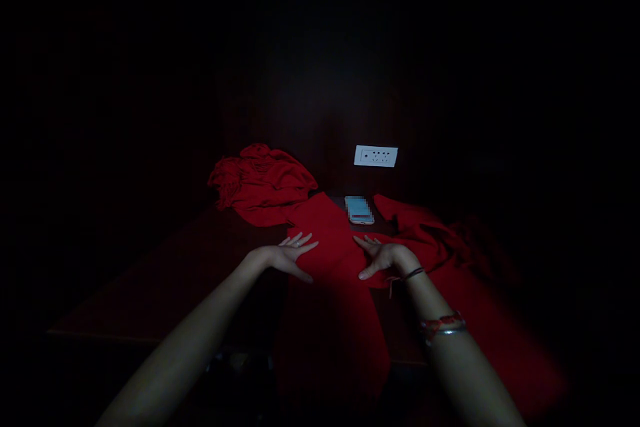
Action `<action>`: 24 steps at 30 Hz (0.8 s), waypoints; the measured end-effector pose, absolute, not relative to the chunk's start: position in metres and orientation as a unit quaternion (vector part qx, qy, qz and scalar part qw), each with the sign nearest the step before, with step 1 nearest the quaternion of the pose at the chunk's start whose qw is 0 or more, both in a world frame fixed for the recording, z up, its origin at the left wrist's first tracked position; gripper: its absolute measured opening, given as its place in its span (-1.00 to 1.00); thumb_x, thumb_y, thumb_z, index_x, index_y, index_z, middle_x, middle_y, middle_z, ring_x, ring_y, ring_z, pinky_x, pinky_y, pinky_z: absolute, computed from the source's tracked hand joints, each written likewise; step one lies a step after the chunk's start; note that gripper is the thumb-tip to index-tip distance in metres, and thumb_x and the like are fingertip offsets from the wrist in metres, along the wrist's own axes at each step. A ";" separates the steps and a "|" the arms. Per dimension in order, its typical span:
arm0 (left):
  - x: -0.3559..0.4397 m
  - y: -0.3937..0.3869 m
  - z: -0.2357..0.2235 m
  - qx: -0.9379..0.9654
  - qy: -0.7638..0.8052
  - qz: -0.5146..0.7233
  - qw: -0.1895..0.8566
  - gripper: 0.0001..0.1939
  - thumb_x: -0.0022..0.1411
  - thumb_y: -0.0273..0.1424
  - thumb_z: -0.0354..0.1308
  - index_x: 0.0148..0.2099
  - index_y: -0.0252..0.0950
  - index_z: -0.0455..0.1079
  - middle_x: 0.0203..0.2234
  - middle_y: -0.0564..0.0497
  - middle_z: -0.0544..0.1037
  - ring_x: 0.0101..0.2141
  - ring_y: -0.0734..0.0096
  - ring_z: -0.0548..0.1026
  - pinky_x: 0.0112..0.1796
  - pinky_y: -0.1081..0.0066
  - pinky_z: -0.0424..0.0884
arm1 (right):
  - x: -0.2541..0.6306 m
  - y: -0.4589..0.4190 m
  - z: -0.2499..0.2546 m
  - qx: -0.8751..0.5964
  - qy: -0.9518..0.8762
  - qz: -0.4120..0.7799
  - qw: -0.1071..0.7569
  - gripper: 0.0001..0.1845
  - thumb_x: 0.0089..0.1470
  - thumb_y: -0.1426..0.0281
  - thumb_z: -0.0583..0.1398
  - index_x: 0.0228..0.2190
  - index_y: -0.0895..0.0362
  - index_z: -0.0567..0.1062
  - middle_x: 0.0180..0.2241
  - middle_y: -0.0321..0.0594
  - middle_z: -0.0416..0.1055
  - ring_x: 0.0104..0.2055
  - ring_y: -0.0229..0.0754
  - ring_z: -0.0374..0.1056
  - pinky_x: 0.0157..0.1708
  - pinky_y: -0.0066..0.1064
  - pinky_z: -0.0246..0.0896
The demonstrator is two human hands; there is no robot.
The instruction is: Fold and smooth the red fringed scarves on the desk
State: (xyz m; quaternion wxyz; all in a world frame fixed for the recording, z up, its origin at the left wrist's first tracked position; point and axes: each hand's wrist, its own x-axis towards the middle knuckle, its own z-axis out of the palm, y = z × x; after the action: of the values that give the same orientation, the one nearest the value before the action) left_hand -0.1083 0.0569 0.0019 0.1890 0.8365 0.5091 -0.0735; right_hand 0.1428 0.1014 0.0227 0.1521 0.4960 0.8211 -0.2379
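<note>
One table [170,293] lay beneath the phone [359,209]. Red cloth [330,250] ran from beside the phone over the near edge, spread fairly flat; the heap [265,183] left of the phone and folds [425,233] to its right were bunched, perhaps unconnected, in poor light. Nearer than the phone, the left hand [287,257] and right hand [383,257] rested fanned wide, gripping nothing. Above the phone, the socket [376,156] showed no legible brand; the phone's screen was pixelated.
</note>
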 end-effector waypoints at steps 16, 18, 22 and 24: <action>-0.105 0.056 0.004 0.831 0.518 -0.063 0.195 0.04 -0.28 0.14 0.00 0.17 -0.17 -0.33 0.12 -0.03 -0.41 0.08 0.11 -0.44 0.01 0.12 -0.33 | 0.168 0.034 0.007 0.335 0.941 0.032 -0.045 -0.68 -0.03 0.56 -0.06 -0.24 0.15 0.36 -0.33 -0.13 0.30 -0.34 -0.26 0.24 -0.34 -0.48 0.09; -0.106 0.057 0.002 0.833 0.513 -0.063 0.195 0.05 -0.29 0.14 0.01 0.17 -0.18 -0.34 0.12 -0.05 -0.41 0.08 0.12 -0.43 0.01 0.12 -0.33 | 0.173 0.035 0.015 0.308 0.951 0.012 -0.036 -0.66 -0.08 0.60 -0.03 -0.26 0.14 0.38 -0.33 -0.16 0.32 -0.33 -0.27 0.24 -0.33 -0.49 0.09; -0.107 0.060 -0.002 0.838 0.510 -0.050 0.187 0.05 -0.31 0.13 0.02 0.17 -0.17 -0.32 0.12 -0.05 -0.38 0.08 0.10 -0.41 0.01 0.10 -0.31 | 0.174 0.044 0.032 0.299 0.952 -0.060 0.025 -0.63 -0.16 0.63 0.00 -0.29 0.13 0.41 -0.32 -0.25 0.38 -0.29 -0.29 0.27 -0.27 -0.51 0.09; -0.108 0.059 -0.002 0.842 0.505 -0.045 0.185 0.02 -0.28 0.12 0.02 0.17 -0.15 -0.31 0.12 -0.03 -0.37 0.08 0.09 -0.40 0.00 0.09 -0.28 | 0.168 0.052 0.039 0.327 0.941 -0.077 0.040 -0.65 -0.15 0.59 0.02 -0.28 0.14 0.40 -0.29 -0.25 0.39 -0.28 -0.28 0.28 -0.27 -0.53 0.10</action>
State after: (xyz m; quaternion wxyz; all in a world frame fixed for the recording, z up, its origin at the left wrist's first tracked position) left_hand -0.1080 0.0593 -0.0018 0.1851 0.8417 0.5052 -0.0451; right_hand 0.1676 0.0520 0.0385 0.0401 0.3272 0.9410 -0.0772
